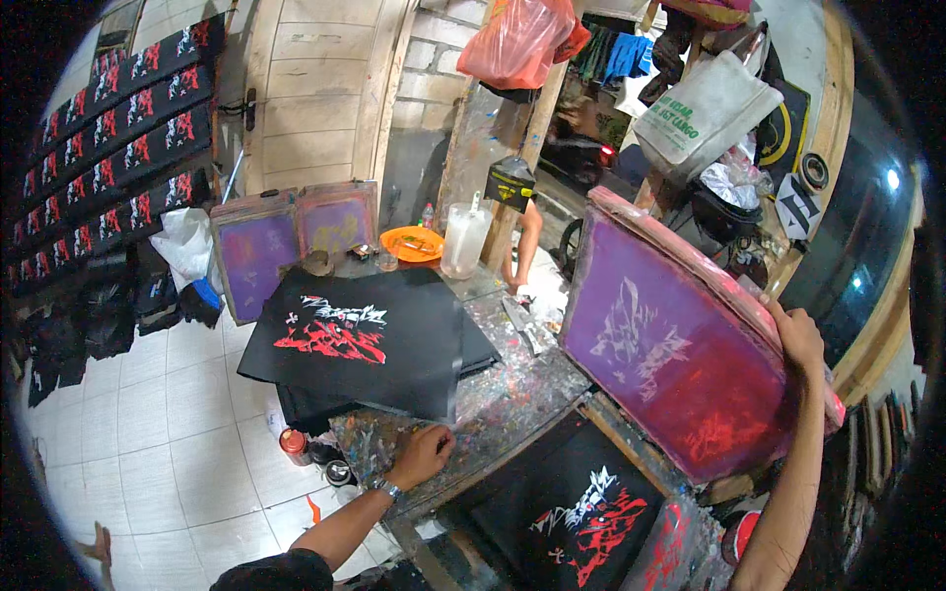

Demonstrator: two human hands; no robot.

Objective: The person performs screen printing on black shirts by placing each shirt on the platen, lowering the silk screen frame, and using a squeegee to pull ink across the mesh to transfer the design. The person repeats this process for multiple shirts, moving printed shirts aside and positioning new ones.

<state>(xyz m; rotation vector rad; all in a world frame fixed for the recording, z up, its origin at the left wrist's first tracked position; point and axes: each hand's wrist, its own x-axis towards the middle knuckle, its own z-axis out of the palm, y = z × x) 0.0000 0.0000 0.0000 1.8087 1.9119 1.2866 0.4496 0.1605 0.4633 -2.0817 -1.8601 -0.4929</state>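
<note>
Head view, and from where I stand the purple screen frame (650, 305) leans up at a tilt on the right, beyond the printed black sheet (567, 537) on the near side of the table (522, 389). The right hand (800, 335) grips its far-right rim; the left hand (426, 455), loosely curled, shows nothing in it at the table's near edge. I'd judge the frame stiff and moderately heavy, its mesh fragile, perhaps slippery where red ink spreads. Best hold the rim, off the mesh; the sheet looks light and floppy, safest taken by an unprinted corner.
</note>
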